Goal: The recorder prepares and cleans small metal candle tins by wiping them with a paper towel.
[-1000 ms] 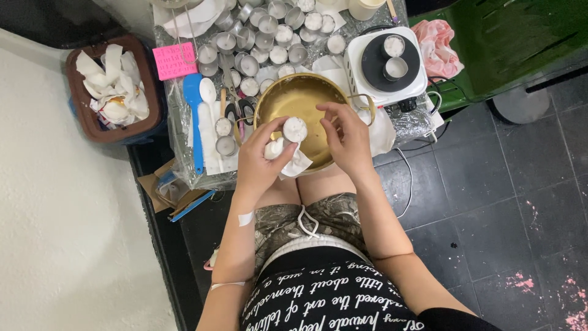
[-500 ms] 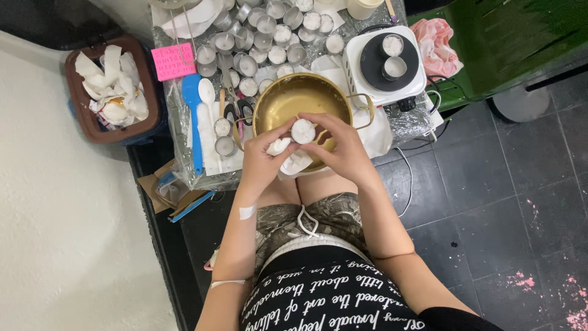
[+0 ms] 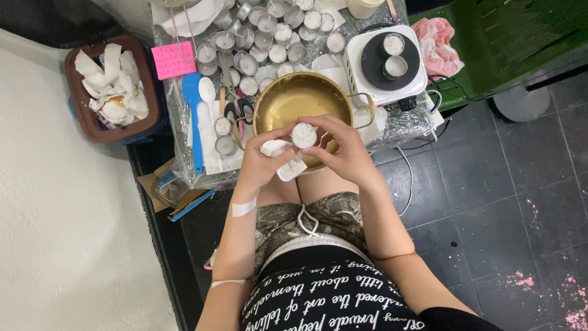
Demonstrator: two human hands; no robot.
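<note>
Since a moment ago, our right hand (image 3: 343, 150) has turned the small round white wax-filled cup (image 3: 304, 135) upward over the brass bowl (image 3: 300, 98); our left hand (image 3: 260, 162) grips crumpled white tissue (image 3: 283, 160).

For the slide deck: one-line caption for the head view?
Both hands, left hand and right hand, hold a small white-filled cup over a brass pot.

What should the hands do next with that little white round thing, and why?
Probably lower it into the gold pot. Both hands, left hand and right hand, pinch the small white-filled cup right over the pot's near rim.
</note>
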